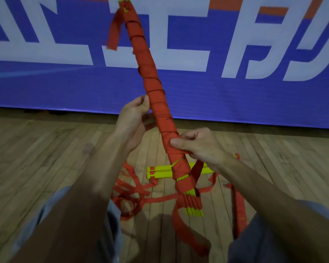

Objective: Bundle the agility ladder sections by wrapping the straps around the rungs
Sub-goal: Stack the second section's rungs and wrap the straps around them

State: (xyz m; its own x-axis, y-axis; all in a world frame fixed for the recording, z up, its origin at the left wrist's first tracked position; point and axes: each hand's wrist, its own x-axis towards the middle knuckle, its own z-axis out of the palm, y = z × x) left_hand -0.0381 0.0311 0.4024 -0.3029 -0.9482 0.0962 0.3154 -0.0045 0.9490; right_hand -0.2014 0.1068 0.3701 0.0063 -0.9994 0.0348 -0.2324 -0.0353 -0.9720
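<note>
A long bundle of yellow rungs (150, 76) wrapped in red strap stands tilted in front of me, its lower yellow ends (194, 212) near the floor and its top at the frame's upper edge. My left hand (133, 118) holds the bundle at mid-height from the left, thumb and fingers against the wrap. My right hand (196, 144) grips it lower down, fingers curled round the red strap. A loose strap end (114, 29) hangs near the top. Another strap tail (186, 230) trails from the bottom.
More yellow rungs (160, 172) lie flat on the wooden floor (46, 149) behind the bundle, among loose red straps (133, 190). A blue banner (65, 88) with large white letters stands along the far side. My knees show at both lower corners.
</note>
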